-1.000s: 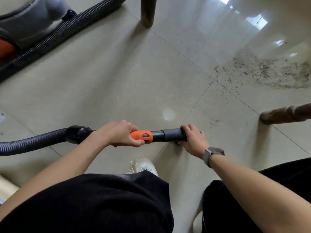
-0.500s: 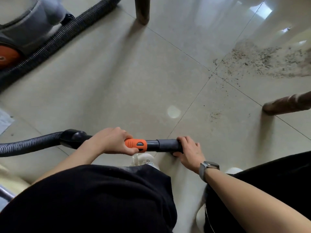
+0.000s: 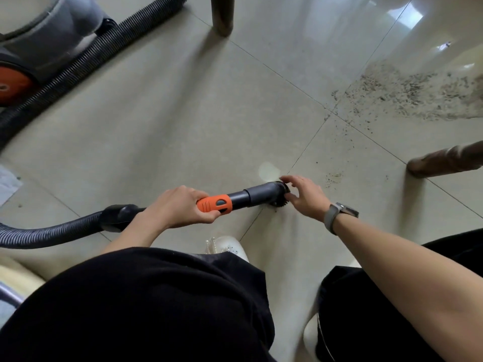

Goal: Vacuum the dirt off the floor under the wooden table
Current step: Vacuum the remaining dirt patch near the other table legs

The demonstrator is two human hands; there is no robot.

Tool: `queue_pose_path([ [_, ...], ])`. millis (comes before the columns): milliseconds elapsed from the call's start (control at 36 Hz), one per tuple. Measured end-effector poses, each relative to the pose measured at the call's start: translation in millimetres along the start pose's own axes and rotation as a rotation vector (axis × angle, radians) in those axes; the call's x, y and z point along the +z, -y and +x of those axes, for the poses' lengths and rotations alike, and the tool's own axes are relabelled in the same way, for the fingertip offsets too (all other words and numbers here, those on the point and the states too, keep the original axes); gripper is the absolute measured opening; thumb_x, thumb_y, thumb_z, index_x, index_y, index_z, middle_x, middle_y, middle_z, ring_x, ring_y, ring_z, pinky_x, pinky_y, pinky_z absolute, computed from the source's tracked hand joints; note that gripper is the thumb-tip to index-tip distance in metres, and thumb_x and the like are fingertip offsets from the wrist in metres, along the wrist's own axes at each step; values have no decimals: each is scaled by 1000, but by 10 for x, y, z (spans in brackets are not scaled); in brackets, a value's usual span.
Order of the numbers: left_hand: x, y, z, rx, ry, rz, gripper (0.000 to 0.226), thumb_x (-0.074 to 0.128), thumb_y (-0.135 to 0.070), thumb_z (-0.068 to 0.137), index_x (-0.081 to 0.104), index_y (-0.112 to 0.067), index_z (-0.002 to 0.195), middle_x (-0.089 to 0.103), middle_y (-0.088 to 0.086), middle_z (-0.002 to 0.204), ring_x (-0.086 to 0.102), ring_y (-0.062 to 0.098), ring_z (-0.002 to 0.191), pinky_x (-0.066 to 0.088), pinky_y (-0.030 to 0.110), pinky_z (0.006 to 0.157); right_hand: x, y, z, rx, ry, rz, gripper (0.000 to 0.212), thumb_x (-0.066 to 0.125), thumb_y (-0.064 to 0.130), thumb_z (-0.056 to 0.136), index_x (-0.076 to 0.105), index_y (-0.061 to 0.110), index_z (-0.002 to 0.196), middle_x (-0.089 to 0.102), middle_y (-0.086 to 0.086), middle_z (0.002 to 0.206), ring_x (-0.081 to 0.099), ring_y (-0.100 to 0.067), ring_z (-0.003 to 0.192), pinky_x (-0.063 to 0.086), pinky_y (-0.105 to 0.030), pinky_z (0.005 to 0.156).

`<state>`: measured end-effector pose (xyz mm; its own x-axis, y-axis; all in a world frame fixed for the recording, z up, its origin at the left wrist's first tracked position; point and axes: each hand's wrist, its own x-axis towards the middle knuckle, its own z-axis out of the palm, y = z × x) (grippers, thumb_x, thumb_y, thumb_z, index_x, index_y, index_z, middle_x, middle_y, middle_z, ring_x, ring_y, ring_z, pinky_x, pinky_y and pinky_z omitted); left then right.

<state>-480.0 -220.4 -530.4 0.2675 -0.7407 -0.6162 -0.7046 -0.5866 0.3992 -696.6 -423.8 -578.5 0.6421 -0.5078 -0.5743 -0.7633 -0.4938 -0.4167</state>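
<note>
A black vacuum hose (image 3: 52, 233) ends in an orange-collared handle (image 3: 214, 203) and a short grey nozzle tube (image 3: 258, 195) with a dark brush tip (image 3: 281, 203), held low over the tiled floor. My left hand (image 3: 180, 207) grips the handle just behind the orange collar. My right hand (image 3: 305, 197) is at the brush tip, fingers spread and fairly straight, with fingertips and thumb touching its rim and bristles. A wide patch of dirt (image 3: 418, 95) lies at the upper right, and a small speck cluster (image 3: 334, 176) lies just past the nozzle.
Two wooden table legs stand on the floor, one at the top middle (image 3: 222, 14) and one at the right (image 3: 444, 160). The grey and orange vacuum body (image 3: 39, 35) sits at the upper left, with its ribbed hose (image 3: 104, 53) running beside it. My white shoe (image 3: 227, 246) is below the nozzle.
My right hand has slid from gripping the nozzle tube to its tip and spread its fingers, baring the brush. The nozzle end has risen slightly. My left hand keeps its grip.
</note>
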Motion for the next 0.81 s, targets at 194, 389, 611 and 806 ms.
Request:
queue_pose_path([
  [194, 23, 60, -138, 50, 4, 134, 30, 60, -58, 78, 62, -28, 84, 54, -8, 60, 49, 8, 53, 34, 16, 50, 73, -4, -38, 93, -39, 70, 49, 43, 3, 95, 40, 15, 142, 47, -7, 141, 42, -26, 130, 34, -42, 109],
  [389, 287, 100, -210, 157, -54, 378, 44, 52, -67, 78, 62, -35, 106, 50, -8, 63, 48, 15, 63, 35, 24, 61, 351, -162, -293, 202, 76, -29, 67, 43, -4, 88, 23, 13, 150, 26, -9, 155, 27, -28, 141, 25, -36, 115],
  [611, 289, 211, -8, 288, -250, 301, 69, 28, -72, 63, 68, -27, 96, 61, -4, 55, 47, 14, 46, 32, 21, 45, 557, -248, -462, 244, 24, -2, 75, 44, -5, 86, 10, 6, 152, 8, -10, 160, 7, -22, 147, 10, -29, 119],
  [806, 288, 248, -19, 385, -195, 320, 43, 45, -64, 67, 63, -25, 71, 46, -9, 38, 29, 12, 31, 15, 15, 38, 544, -224, -429, 285, -45, 47, 69, 41, -5, 87, 15, 4, 151, 21, -12, 156, 19, -26, 145, 17, -33, 118],
])
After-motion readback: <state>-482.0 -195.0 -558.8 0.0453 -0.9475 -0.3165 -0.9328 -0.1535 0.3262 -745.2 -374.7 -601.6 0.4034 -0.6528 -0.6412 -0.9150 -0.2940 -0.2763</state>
